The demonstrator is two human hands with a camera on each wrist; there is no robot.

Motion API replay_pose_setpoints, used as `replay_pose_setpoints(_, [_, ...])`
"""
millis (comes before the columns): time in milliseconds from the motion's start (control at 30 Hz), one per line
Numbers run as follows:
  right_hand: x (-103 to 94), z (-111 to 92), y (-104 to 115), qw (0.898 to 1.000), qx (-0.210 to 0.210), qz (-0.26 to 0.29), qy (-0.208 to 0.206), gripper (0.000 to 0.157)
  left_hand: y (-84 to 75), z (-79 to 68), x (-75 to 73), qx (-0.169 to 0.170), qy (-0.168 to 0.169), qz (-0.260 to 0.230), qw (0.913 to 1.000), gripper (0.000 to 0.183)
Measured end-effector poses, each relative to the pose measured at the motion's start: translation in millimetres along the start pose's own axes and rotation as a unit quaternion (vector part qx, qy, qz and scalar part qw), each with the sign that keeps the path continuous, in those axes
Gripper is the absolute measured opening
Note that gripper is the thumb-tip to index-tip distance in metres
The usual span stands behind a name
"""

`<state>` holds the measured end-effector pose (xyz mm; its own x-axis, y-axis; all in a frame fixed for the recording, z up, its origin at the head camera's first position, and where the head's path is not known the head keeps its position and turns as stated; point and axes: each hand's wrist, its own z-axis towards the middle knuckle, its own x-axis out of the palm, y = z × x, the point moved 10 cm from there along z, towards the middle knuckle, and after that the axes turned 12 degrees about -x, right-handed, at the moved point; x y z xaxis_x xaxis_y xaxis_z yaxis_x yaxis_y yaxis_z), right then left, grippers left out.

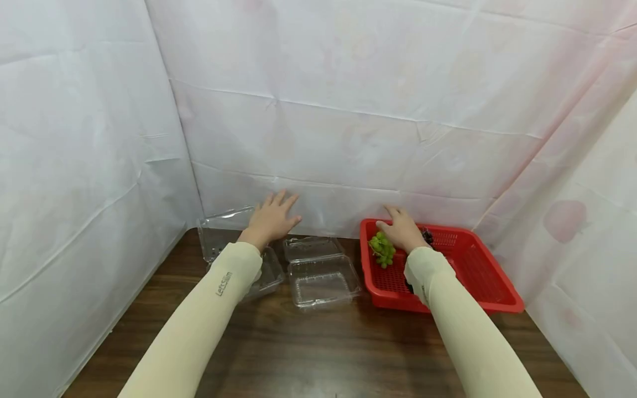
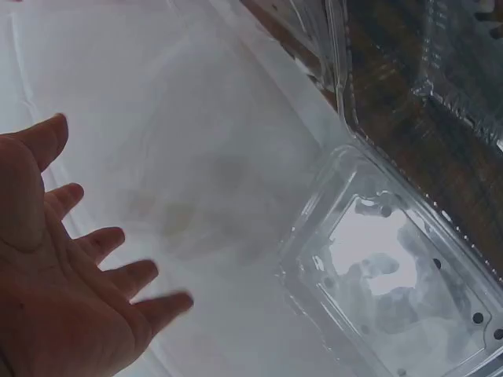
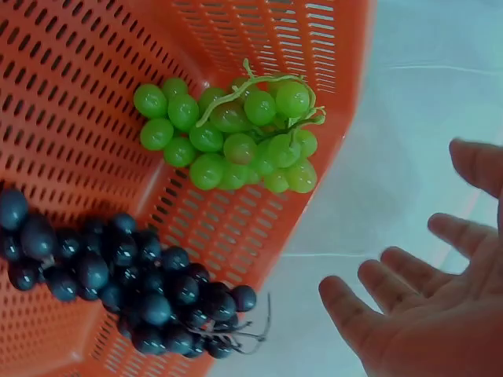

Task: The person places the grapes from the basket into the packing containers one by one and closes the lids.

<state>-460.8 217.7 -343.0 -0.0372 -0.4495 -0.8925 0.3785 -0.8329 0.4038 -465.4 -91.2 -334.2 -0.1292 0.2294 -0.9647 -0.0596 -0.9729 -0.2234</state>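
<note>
My left hand hovers with fingers spread over an open clear plastic clamshell box, touching nothing. In the left wrist view the raised lid of that box, dotted with small holes, shows beside the hand. My right hand, fingers spread and holding nothing, is above a red plastic basket. A bunch of green grapes lies at one end of the basket. Close to it, a bunch of dark grapes lies in the basket, mostly hidden by the right arm in the head view.
A second open clear clamshell box sits between the first box and the basket on the dark wooden table. White cloth hangs behind the table and along both sides, close to the basket and boxes.
</note>
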Motion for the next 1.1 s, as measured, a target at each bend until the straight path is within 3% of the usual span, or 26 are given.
replay_pose_setpoints(167, [-6.6, -5, -14, 0.998, 0.018, 0.057, -0.008, 0.048, -13.0, -17.2, 1.9, 0.042, 0.011, -0.075, 0.9962, 0.072])
replay_pose_setpoints(400, [1.1, -6, -36, 0.996, 0.038, 0.078, 0.026, 0.025, -19.7, -63.1, 23.2, 0.061, 0.068, -0.154, 0.9838, 0.065])
replay_pose_setpoints(567, [12.6, -3, -36, 0.995, 0.024, 0.08, 0.054, 0.022, -16.7, -101.8, 44.6, 0.077, 0.103, -0.158, 0.979, 0.052])
replay_pose_setpoints(733, [24.2, -1, -27, 0.993, -0.006, 0.078, 0.087, 0.019, -11.8, -131.9, 55.9, 0.073, 0.118, -0.143, 0.9799, 0.047])
replay_pose_setpoints(1100, [45.4, 5, -10, 0.992, -0.057, 0.01, 0.112, 0.005, -8.1, -159.2, 65.0, 0.028, 0.123, -0.127, 0.9838, 0.057])
